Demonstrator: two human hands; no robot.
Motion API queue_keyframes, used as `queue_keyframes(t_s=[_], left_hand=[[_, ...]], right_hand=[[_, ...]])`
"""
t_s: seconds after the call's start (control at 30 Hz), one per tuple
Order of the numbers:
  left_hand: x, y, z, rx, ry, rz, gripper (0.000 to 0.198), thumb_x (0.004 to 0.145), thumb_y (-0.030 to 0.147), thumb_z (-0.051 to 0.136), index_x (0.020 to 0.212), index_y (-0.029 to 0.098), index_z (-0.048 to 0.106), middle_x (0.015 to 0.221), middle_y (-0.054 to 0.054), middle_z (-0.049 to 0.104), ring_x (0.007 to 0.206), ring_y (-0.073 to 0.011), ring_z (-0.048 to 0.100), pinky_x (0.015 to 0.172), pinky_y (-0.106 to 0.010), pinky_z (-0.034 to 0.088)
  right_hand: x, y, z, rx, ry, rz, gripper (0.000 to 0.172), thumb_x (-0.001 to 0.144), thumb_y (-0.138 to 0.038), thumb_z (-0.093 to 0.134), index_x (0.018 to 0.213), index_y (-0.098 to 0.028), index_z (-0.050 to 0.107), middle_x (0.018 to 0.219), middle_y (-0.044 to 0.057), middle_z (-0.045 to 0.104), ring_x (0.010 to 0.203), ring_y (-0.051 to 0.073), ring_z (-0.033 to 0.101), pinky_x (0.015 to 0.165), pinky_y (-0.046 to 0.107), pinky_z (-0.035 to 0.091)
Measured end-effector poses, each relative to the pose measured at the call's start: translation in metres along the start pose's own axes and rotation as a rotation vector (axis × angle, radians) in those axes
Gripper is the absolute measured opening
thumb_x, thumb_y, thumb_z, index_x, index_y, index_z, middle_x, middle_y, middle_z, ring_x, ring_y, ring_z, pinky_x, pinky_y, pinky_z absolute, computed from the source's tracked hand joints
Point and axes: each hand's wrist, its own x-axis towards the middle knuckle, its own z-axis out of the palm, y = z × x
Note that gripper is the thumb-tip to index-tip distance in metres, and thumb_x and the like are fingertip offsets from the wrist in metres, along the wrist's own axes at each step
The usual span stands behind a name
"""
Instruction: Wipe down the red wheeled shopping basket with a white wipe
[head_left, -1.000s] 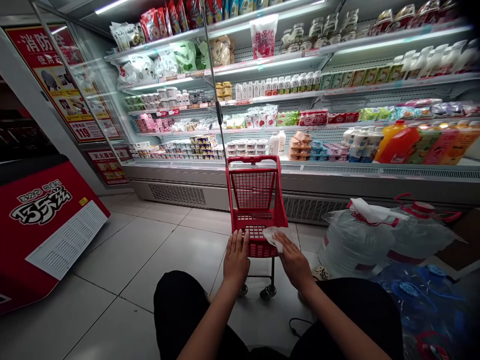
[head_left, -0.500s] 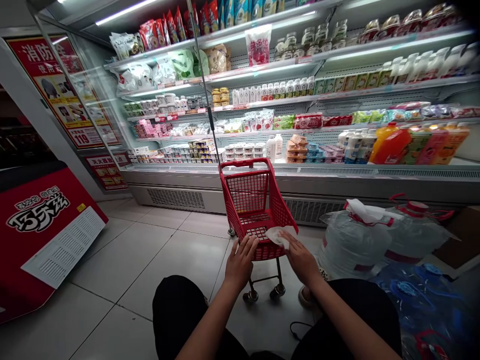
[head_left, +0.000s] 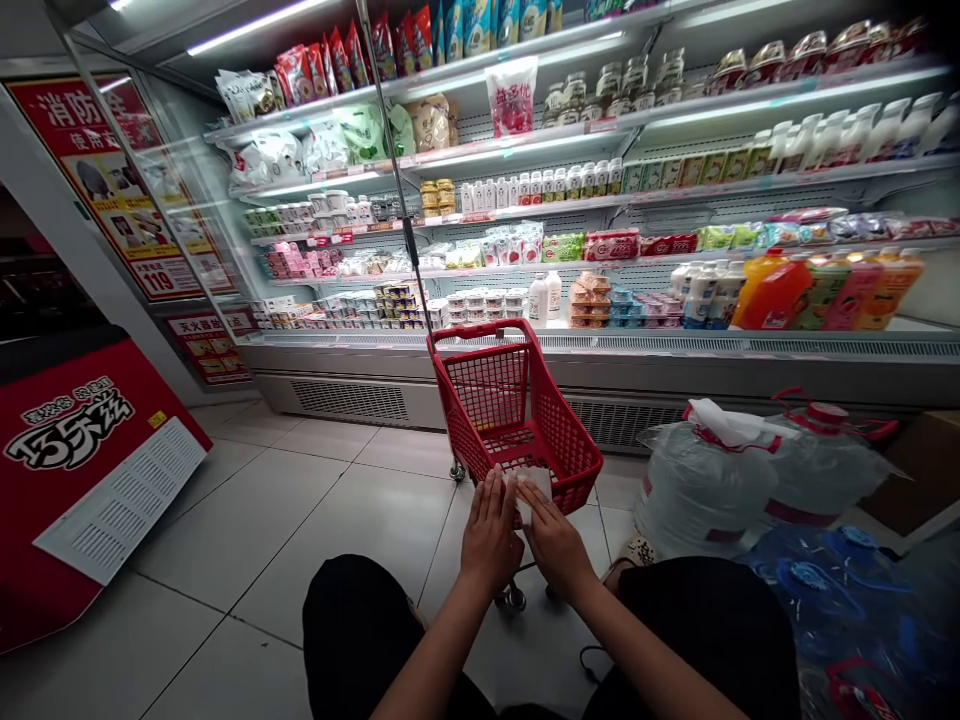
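Note:
A small red shopping cart with mesh sides stands in front of me, its near rim by my hands. My left hand is at the near edge with its fingers stretched out and close together, holding nothing that I can see. Right beside it, my right hand presses a white tissue against the same edge. The tissue shows past the fingertips and under the fingers. The two hands nearly touch, and they hide part of the cart's near rim.
Behind the cart runs a refrigerated display with shelves of packaged goods. Large water jugs and blue-capped bottles stand on the right. A red freezer is at the left. A thin pole rises at the cart's far left corner.
My right hand has moved left with the tissue, from the cart's near right corner to beside my left hand. The cart has turned slightly.

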Motion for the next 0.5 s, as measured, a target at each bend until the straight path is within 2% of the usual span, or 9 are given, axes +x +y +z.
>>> queue_keyframes(t_s=[0.1, 0.2, 0.3, 0.4, 0.5], left_hand=[[0.001, -0.014, -0.002, 0.042, -0.010, 0.072, 0.099, 0.079, 0.006, 0.051, 0.167, 0.014, 0.006, 0.173, -0.008, 0.022, 0.160, -0.0228, 0.017, 0.131, -0.047, 0.019], [0.011, -0.036, -0.007, 0.124, -0.018, 0.161, 0.088, 0.087, 0.005, 0.048, 0.166, 0.028, 0.019, 0.172, -0.001, 0.026, 0.160, -0.0217, 0.021, 0.132, -0.050, 0.013], [0.033, -0.051, -0.008, 0.159, -0.017, 0.262, 0.080, 0.090, 0.004, 0.050, 0.161, 0.036, 0.032, 0.173, 0.001, 0.023, 0.160, -0.0213, 0.021, 0.131, -0.049, 0.015], [0.058, -0.053, -0.001, 0.101, -0.034, 0.328, 0.065, 0.096, 0.020, 0.058, 0.157, 0.031, 0.041, 0.174, -0.003, 0.020, 0.160, -0.0255, 0.018, 0.130, -0.048, 0.021], [0.076, -0.050, 0.011, 0.030, -0.054, 0.280, 0.062, 0.101, 0.047, 0.058, 0.158, 0.031, 0.041, 0.169, -0.006, 0.033, 0.158, -0.0288, 0.025, 0.128, -0.050, 0.026]], right_hand=[[-0.004, 0.009, -0.009, 0.007, -0.027, -0.052, 0.071, 0.102, -0.010, 0.037, 0.167, -0.025, 0.013, 0.166, 0.005, 0.039, 0.155, 0.021, 0.032, 0.122, 0.045, 0.043], [-0.015, 0.035, -0.025, 0.003, -0.046, -0.051, 0.068, 0.103, -0.011, 0.037, 0.167, -0.027, 0.017, 0.165, 0.003, 0.041, 0.154, 0.020, 0.034, 0.121, 0.044, 0.044], [-0.023, 0.058, -0.038, -0.017, -0.020, 0.027, 0.063, 0.106, -0.017, 0.037, 0.166, -0.027, 0.021, 0.163, 0.003, 0.044, 0.152, 0.021, 0.037, 0.120, 0.044, 0.046], [-0.024, 0.068, -0.040, -0.045, 0.025, 0.107, 0.060, 0.107, -0.022, 0.037, 0.165, -0.026, 0.025, 0.161, 0.005, 0.047, 0.151, 0.022, 0.040, 0.119, 0.045, 0.047], [-0.017, 0.065, -0.034, -0.068, 0.024, 0.125, 0.060, 0.106, -0.020, 0.037, 0.165, -0.025, 0.025, 0.162, 0.005, 0.046, 0.152, 0.022, 0.039, 0.119, 0.046, 0.047]])
